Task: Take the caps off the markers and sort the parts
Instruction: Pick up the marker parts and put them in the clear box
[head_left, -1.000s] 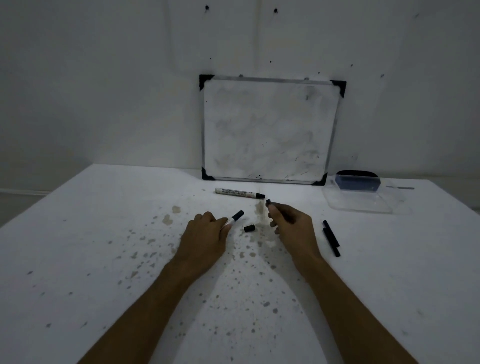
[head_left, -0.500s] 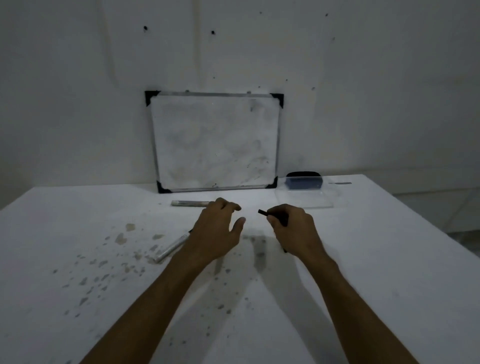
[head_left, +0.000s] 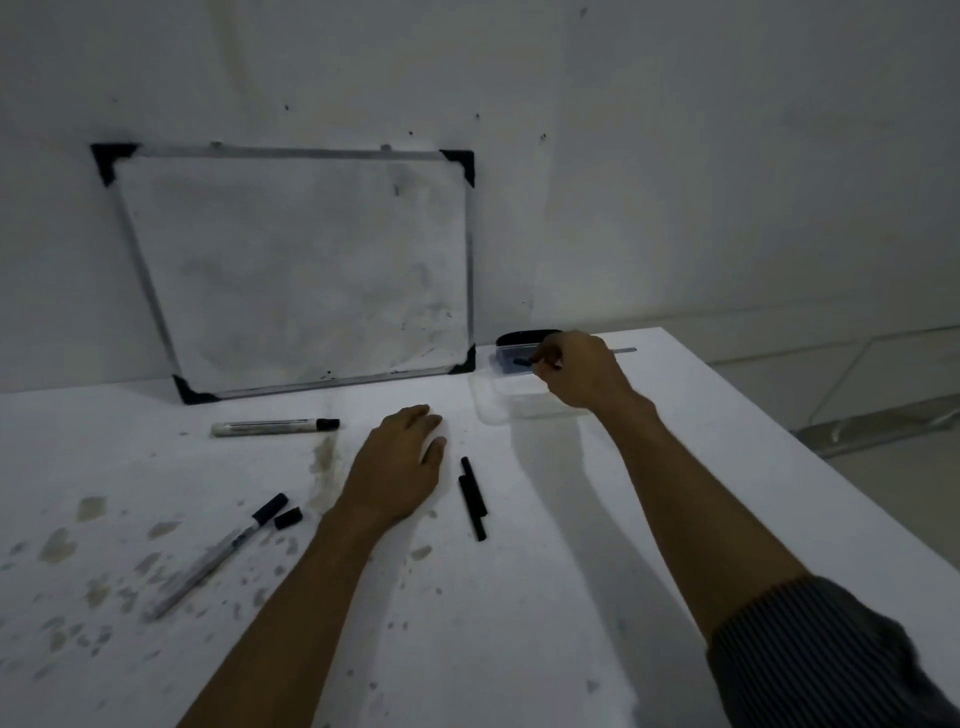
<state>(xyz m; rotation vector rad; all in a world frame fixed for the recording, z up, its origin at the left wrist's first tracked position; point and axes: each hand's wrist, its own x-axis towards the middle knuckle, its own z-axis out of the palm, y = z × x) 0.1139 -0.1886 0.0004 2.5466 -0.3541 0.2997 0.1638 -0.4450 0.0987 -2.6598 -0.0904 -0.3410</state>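
White table (head_left: 675, 519), right hand (head_left: 582, 371) over container (head_left: 491, 408)

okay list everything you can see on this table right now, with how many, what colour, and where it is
whiteboard: one, white with black corners, leaning on the wall at the back
markers: two, pale barrels with black ends, one below the whiteboard, one at front left
small cap: one, black, beside the front marker's tip
thin sticks: two, black, side by side at centre
clear container: one, transparent, back right
table: one, white, stained on the left
left hand: flat on the table
right hand: over the container, pinching a small dark piece
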